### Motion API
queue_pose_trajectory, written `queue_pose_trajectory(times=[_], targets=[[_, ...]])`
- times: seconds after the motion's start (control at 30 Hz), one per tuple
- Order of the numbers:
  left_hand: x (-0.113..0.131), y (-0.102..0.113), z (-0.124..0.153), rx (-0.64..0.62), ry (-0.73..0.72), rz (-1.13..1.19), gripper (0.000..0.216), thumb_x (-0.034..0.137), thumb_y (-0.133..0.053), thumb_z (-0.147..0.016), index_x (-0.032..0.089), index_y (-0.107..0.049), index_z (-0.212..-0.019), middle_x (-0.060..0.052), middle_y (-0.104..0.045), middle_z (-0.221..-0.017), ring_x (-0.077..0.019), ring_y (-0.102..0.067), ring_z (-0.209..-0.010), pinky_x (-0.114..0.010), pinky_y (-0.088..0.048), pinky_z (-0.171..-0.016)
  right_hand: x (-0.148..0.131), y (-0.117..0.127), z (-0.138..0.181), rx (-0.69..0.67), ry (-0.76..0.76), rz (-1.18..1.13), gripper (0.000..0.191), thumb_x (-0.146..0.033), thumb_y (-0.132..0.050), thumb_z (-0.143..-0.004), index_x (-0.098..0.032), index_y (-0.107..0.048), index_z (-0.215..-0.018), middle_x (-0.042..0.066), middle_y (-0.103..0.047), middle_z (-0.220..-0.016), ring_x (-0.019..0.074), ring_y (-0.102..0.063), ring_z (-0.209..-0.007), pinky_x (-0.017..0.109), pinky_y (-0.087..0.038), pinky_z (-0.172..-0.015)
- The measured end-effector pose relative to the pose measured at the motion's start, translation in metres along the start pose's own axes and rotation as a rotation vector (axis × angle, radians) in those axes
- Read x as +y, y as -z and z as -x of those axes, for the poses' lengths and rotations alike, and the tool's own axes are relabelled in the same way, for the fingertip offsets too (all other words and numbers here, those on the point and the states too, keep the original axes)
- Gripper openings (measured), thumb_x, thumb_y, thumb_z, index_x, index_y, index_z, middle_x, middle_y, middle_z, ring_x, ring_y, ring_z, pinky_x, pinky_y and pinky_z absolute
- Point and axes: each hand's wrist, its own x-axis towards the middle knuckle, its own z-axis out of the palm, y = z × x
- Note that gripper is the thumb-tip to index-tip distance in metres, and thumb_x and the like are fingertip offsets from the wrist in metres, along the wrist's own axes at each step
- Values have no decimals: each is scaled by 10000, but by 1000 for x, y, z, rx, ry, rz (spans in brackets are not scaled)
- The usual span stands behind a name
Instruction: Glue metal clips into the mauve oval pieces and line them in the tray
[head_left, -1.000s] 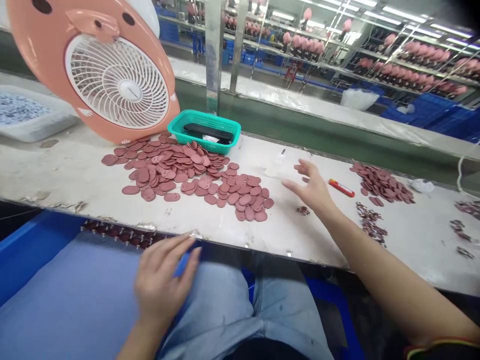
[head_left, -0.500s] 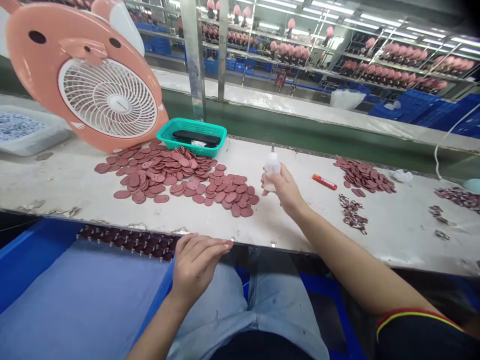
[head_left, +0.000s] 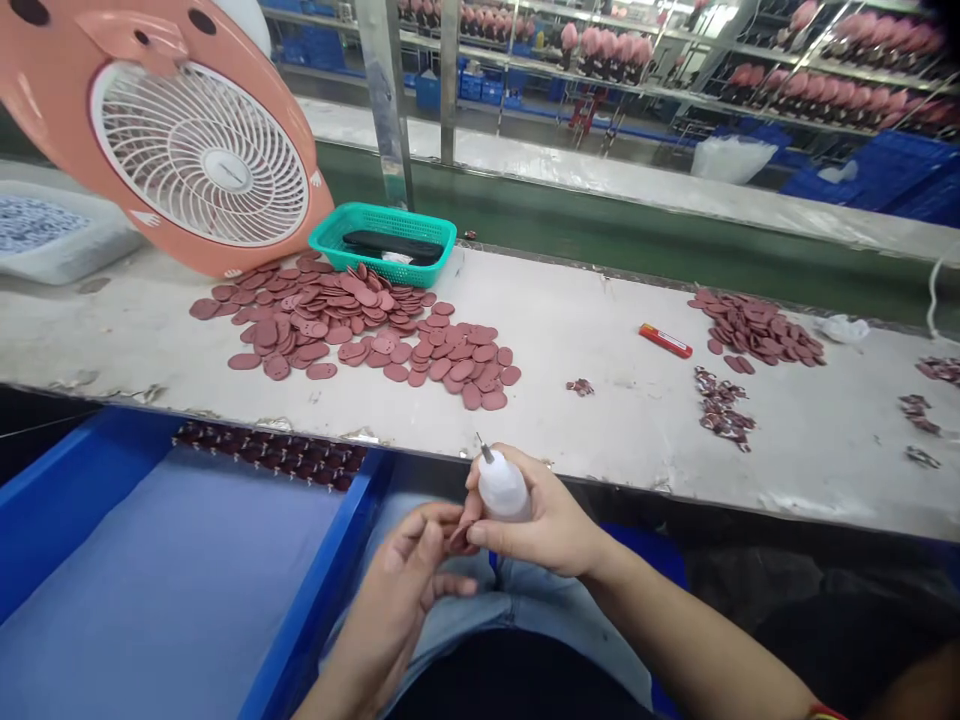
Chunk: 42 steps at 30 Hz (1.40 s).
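Note:
My right hand (head_left: 544, 530) is shut around a white plastic squeeze bottle (head_left: 502, 490) with a thin metal needle tip pointing up and left. Just below the bottle, my left hand (head_left: 397, 600) pinches a small reddish-brown piece (head_left: 460, 537) between thumb and fingers. The piece sits close to the bottle, but its shape is partly hidden by my fingers. Both hands are over my lap, just in front of the white table (head_left: 600, 440). A wide spread of flat pinkish-brown oval pieces (head_left: 375, 340) lies on the table, beyond my hands.
A blue tray (head_left: 322, 590) lies on my lap, with a row of dark pieces (head_left: 270, 455) along its far side. On the table are an orange fan (head_left: 202, 150), a teal basket (head_left: 382, 215), a red lighter (head_left: 666, 340) and more piles (head_left: 757, 330).
My right hand has brought the bottle back from above the table to over my lap. My left hand has moved in beside it and now pinches a small piece. The view has tilted slightly.

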Motion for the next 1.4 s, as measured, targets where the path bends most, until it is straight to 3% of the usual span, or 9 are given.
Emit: queue_pose_trajectory(times=[0.07,0.17,0.33,0.53,0.67,0.83,0.97,1.13,1.4], targets=[[-4,2,1,86,-234,-112,424,518,-899,-555,221,-781,-833,-51,-732,-829,-197,-666,-771,-255,-571,-603,4,-4,2,56,-75,-60,440,-350,-828,-720,-209,-507,-986,-6,-679,-776,167,-709,-693,324,-588,-693],[-6,7,-1,137,-356,-250,255,384,-915,-591,220,-783,-736,-36,-740,-737,-167,-659,-671,-255,-571,-651,10,-10,4,142,-80,3,480,-337,-881,-646,-207,-543,-961,-23,-656,-743,131,-644,-629,264,-543,-614],[-5,12,-7,105,-279,-230,224,374,-898,-619,220,-768,-716,-29,-725,-687,-154,-633,-571,-244,-558,-525,16,-14,8,273,-36,69,463,-340,-888,-627,-189,-570,-927,-49,-579,-682,83,-505,-573,202,-442,-536],[-3,6,-8,-49,-41,-16,496,512,-940,-450,227,-799,-831,-12,-629,-653,-118,-556,-576,-176,-464,-444,25,-17,9,101,-65,-124,486,-352,-863,-658,-203,-484,-923,-30,-610,-684,103,-561,-576,220,-460,-547],[-4,5,-11,-139,-27,3,459,491,-957,-410,204,-791,-727,-10,-594,-651,-111,-537,-569,-172,-438,-425,28,-17,9,123,-10,-71,496,-362,-821,-715,-218,-442,-1001,-50,-580,-689,78,-526,-530,174,-417,-482],[-1,4,-10,31,-96,134,452,488,-941,-467,243,-778,-810,-49,-741,-895,-176,-682,-730,-167,-467,-446,16,2,23,210,-46,201,464,-427,-593,-875,-258,-331,-1219,-33,-551,-797,107,-511,-542,172,-377,-379],[7,3,-7,123,-124,221,432,444,-942,-498,246,-768,-840,-21,-765,-800,-139,-686,-630,-148,-476,-428,-8,18,44,286,-65,533,343,-244,-634,-860,-271,-501,-1175,9,-626,-940,153,-597,-783,269,-521,-671],[10,-3,-6,159,-149,276,463,454,-947,-471,242,-776,-844,-2,-762,-759,-107,-668,-594,-132,-495,-431,-21,27,66,468,103,498,377,-309,-814,-760,-313,-696,-1118,55,-680,-1115,237,-673,-966,325,-561,-769],[5,2,-5,-4,-206,208,390,441,-932,-526,259,-805,-846,-31,-799,-768,-131,-705,-585,-149,-539,-450,0,-6,61,682,458,227,459,-612,-666,-819,-257,-661,-1110,64,-673,-856,199,-619,-628,318,-489,-496]])
